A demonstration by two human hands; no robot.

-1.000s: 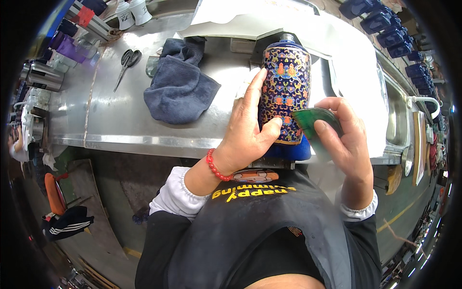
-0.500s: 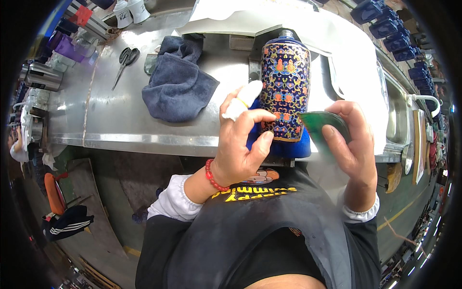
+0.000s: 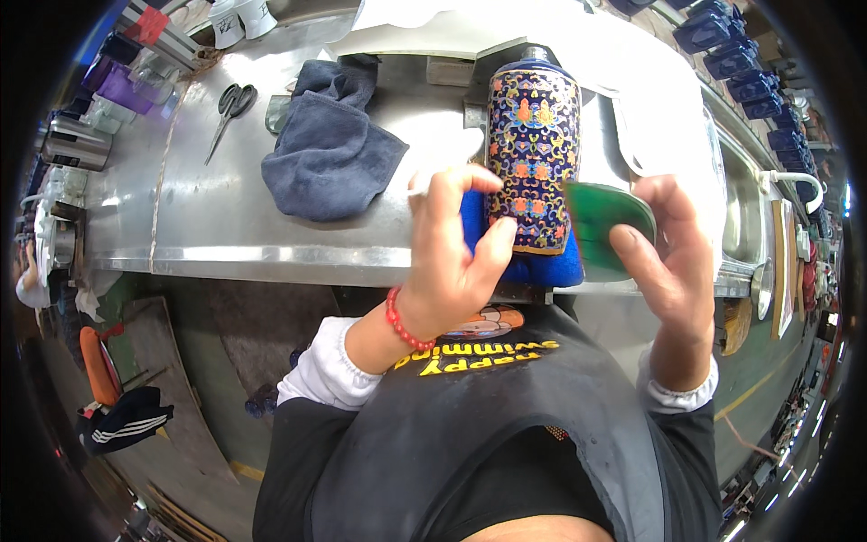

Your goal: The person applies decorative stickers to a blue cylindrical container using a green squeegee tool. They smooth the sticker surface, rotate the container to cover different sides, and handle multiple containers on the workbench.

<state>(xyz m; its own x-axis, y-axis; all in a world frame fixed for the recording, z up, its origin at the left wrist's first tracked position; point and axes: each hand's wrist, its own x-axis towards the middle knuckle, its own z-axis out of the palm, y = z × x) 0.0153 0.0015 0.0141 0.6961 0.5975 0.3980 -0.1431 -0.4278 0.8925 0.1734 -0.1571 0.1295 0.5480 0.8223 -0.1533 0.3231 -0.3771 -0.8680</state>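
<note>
A dark blue bottle [image 3: 533,149] with colourful floral decoration lies on a blue cushion [image 3: 562,268] in front of me, its narrow neck pointing away. My left hand [image 3: 449,239] is at the bottle's lower left side, thumb and index finger apart, their tips at its edge; whether they press on it I cannot tell. White wrapping covers part of another finger on that hand. Between the thumb and fingers of my right hand [image 3: 673,248] is a thin green translucent scraper [image 3: 603,221] with a rounded edge, held just right of the bottle's lower end.
On the metal worktop [image 3: 217,203] lie a grey-blue towel [image 3: 334,163] and black scissors [image 3: 230,117]. White sheeting [image 3: 664,117] spreads behind and right of the bottle. A sink [image 3: 742,212] with a white tap is at the right. Blue pieces [image 3: 731,59] line the far right.
The green scraper has tilted, showing more of its flat face beside the bottle. My left fingers have shifted slightly upward along the bottle's edge. The whole view has shifted a little.
</note>
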